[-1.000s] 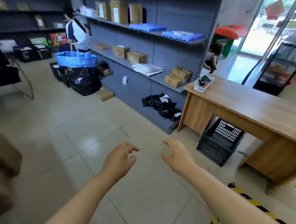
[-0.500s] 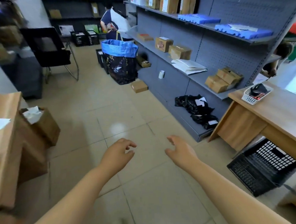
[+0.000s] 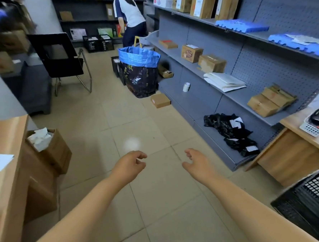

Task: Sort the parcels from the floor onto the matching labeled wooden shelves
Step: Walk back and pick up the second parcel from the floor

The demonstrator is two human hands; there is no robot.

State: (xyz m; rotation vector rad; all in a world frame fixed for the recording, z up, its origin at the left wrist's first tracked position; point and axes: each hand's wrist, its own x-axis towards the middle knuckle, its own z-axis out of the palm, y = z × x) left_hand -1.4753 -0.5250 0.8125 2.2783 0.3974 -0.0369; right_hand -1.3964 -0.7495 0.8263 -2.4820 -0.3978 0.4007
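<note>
My left hand (image 3: 128, 165) and my right hand (image 3: 196, 163) reach forward over bare floor tiles, both empty with fingers loosely curled and apart. A small flat cardboard parcel (image 3: 160, 100) lies on the floor well ahead, beside a big black bag with a blue rim (image 3: 139, 69). Black plastic mailers (image 3: 230, 133) are heaped on the bottom board of the grey shelving (image 3: 191, 100) at right. Cardboard boxes (image 3: 211, 63) and white envelopes (image 3: 224, 81) rest on its middle shelf.
A wooden desk (image 3: 296, 149) with a white basket stands at right, a black crate (image 3: 309, 205) below it. Wooden furniture (image 3: 7, 177) and an open carton (image 3: 50, 146) are at left. A black chair (image 3: 61, 59) and a person (image 3: 130, 16) are farther back.
My view has swung left and moved forward along the shelving. The wooden furniture at left came into sight. Both hands stay out in front, empty.
</note>
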